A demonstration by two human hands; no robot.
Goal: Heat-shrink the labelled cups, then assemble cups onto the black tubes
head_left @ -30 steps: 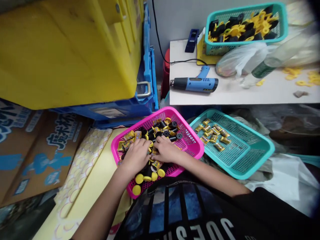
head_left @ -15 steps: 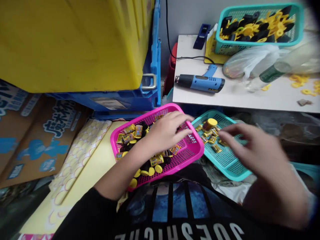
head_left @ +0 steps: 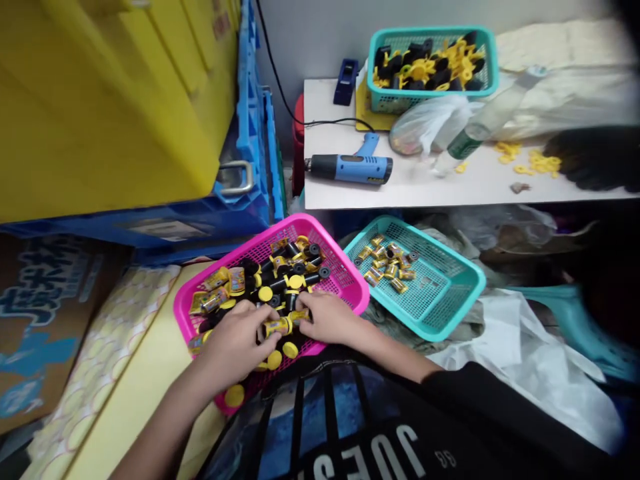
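Both hands are over a pink plastic basket [head_left: 354, 280] with small black cylinders, round yellow caps and little yellow-labelled pieces inside. My left hand [head_left: 237, 343] has its thumb and fingers closed on a small yellow-labelled cylinder [head_left: 277, 327], held sideways. From the other side, my right hand [head_left: 325, 317] pinches a small yellow piece [head_left: 299, 316] close against that cylinder's end. Whether the two pieces are joined I cannot tell. To the right, a teal basket [head_left: 450, 293] contains several yellow-labelled cylinders [head_left: 393, 267], some with black ends.
A blue heat gun [head_left: 357, 169] lies on the white table [head_left: 325, 197], near a teal basket [head_left: 377, 103] of black and yellow parts, a plastic bottle [head_left: 467, 141] and loose yellow rings [head_left: 543, 163]. Yellow and blue crates [head_left: 255, 200] stand at the left, above a cardboard box [head_left: 45, 333].
My right hand has moved left from the teal basket to the pink one and now pinches a piece. My left hand has drawn back towards me and grips a cylinder. The view has shifted.
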